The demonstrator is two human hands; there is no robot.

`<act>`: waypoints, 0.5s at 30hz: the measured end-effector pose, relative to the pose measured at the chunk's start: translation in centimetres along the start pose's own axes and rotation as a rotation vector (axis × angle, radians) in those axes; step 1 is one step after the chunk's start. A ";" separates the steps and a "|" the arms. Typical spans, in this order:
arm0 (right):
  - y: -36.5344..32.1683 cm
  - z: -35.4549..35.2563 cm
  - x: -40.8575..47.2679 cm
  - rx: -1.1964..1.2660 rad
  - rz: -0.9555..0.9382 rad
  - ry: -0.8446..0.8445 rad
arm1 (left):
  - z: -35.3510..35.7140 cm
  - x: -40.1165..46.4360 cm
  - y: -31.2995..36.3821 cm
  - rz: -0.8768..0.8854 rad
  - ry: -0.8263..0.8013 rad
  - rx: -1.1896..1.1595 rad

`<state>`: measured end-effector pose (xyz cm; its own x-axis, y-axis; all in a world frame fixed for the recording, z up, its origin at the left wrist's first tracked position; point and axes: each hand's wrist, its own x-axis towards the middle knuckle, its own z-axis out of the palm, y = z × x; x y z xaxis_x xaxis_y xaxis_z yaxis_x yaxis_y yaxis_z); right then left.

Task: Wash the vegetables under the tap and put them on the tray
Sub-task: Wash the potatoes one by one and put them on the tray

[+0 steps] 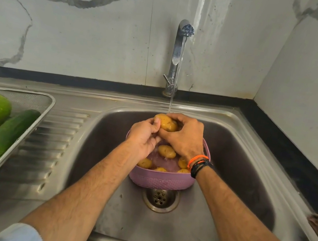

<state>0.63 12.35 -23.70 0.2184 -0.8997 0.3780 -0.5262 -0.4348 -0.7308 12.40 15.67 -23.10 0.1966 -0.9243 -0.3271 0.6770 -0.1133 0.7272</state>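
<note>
Over the steel sink [242,155], w/ marble-look walls behind, both hands are gripping one potato [166,123] under tap [177,56] water: left hand [142,138], right hand [186,136]. Tray [35,112] w/ cucumber [7,136] is sitting on the drainboard.

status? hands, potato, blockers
Left hand and right hand both grip one potato under the running tap. More potatoes wait in the pink basket. Tray unobstructed.
</note>
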 end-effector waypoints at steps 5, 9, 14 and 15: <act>0.8 0.2 0.5 -0.062 0.024 -0.107 | 0.0 0.1 -0.2 -0.002 0.021 0.030; 0.5 0.1 0.1 0.019 0.021 0.046 | 0.0 0.3 -0.1 -0.017 0.035 -0.012; 0.2 -0.1 0.2 -0.003 0.017 -0.094 | -0.1 0.1 0.2 -0.018 -0.010 0.028; 0.3 -0.2 0.2 -0.016 0.016 -0.113 | 0.0 0.0 0.2 -0.022 -0.022 0.031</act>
<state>0.34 12.02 -23.69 0.3005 -0.9055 0.2997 -0.5429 -0.4208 -0.7268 12.51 15.66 -22.97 0.1661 -0.9292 -0.3302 0.6588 -0.1446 0.7383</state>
